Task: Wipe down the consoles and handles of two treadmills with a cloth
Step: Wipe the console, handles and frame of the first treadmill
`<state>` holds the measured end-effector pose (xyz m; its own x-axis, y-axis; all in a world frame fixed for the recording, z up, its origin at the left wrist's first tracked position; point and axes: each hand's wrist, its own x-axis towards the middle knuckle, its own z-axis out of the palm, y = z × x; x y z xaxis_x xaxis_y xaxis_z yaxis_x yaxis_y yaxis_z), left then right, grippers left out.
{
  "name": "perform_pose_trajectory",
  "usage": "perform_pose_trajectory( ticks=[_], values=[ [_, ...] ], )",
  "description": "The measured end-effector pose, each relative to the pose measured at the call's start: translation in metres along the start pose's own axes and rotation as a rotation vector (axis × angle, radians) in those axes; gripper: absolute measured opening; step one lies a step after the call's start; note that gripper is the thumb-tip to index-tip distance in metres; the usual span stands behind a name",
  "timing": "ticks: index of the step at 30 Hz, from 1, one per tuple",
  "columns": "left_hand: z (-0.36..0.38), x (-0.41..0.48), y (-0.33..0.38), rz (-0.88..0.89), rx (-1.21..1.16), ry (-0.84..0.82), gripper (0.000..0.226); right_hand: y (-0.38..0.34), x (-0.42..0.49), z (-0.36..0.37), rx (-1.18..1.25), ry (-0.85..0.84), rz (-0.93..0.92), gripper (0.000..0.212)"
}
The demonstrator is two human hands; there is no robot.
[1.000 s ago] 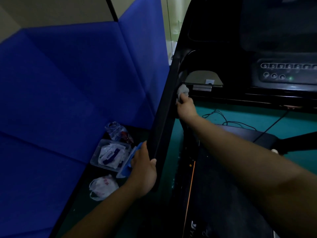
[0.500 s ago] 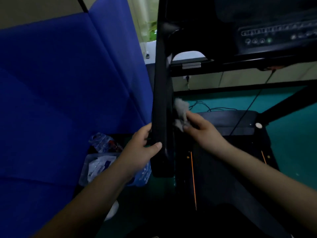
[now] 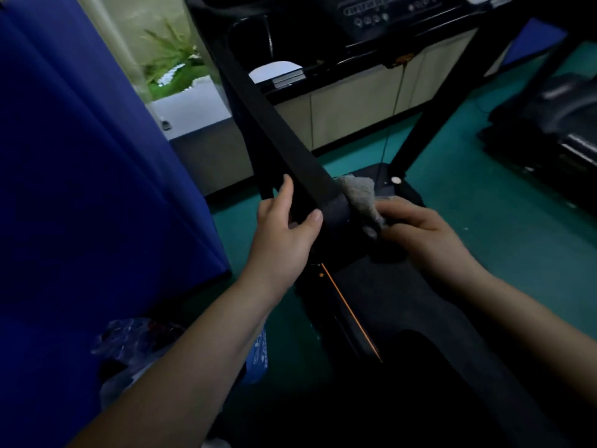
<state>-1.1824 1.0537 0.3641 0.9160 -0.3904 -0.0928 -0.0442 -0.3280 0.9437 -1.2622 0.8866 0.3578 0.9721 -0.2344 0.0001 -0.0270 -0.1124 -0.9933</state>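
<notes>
L hand grip clamped on black padded treadmill handle | R hand grip pinches crumpled grey cloth vs handle end, just right of L grip

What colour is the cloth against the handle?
Light grey, a crumpled cloth pinched by the right hand against the black handle; the head view shows it.

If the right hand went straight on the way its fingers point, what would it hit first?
Probably the treadmill handle, at its end, where the grey cloth touches; the left hand grips beyond.
</notes>
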Motion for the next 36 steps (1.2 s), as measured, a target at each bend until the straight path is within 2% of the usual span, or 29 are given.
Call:
perform_pose_trajectory(
  ticks=[4, 6, 7, 10, 13, 18, 21, 24, 27, 31, 34, 36],
  values=[
    [-0.005, -0.004, -0.007, 0.035, -0.005, -0.058, 0.069, -0.035, 0.01, 0.004, -0.011, 0.18, -0.028, 0.033],
    [-0.007, -0.004, -0.013, 0.041, -0.042, -0.074, 0.068, -0.055, 0.041, 0.018, -0.057, 0.137, -0.078, 0.029],
    [-0.008, -0.004, -0.016, 0.041, -0.071, -0.075, 0.066, -0.061, 0.058, 0.027, -0.137, 0.086, -0.106, 0.027],
    [-0.013, -0.004, -0.026, -0.007, -0.204, -0.08, 0.057, -0.057, 0.095, 0.048, -0.667, -0.105, -0.135, 0.029],
    [-0.019, -0.002, -0.029, -0.076, -0.376, -0.083, 0.044, -0.044, 0.08, 0.048, -0.921, -0.084, -0.255, 0.029],
    [-0.022, 0.001, -0.03, -0.065, -0.399, -0.144, 0.042, -0.005, 0.017, 0.041, -0.883, 0.144, -0.494, 0.036],
    [-0.016, -0.001, -0.03, -0.066, -0.422, -0.122, 0.041, 0.027, -0.009, 0.05, -0.923, 0.3, -0.536, 0.037],
    [-0.014, -0.003, -0.03, -0.084, -0.487, -0.105, 0.041, 0.059, -0.032, 0.059, -0.972, 0.38, -0.535, 0.033],
    [-0.016, -0.006, -0.031, -0.12, -0.477, -0.078, 0.038, 0.085, -0.058, 0.063, -1.027, 0.321, -0.515, 0.035],
    [-0.021, -0.014, -0.047, -0.23, -0.418, -0.007, 0.03, 0.09, -0.081, 0.07, -1.01, 0.04, -0.413, 0.038],
    [-0.027, -0.035, -0.05, -0.229, -0.497, 0.049, 0.022, 0.064, -0.074, 0.083, -0.836, 0.068, -0.372, 0.037],
    [-0.027, -0.053, -0.045, -0.204, -0.642, -0.035, 0.029, 0.041, -0.065, 0.097, -0.617, 0.072, -0.322, 0.046]
  ],
)
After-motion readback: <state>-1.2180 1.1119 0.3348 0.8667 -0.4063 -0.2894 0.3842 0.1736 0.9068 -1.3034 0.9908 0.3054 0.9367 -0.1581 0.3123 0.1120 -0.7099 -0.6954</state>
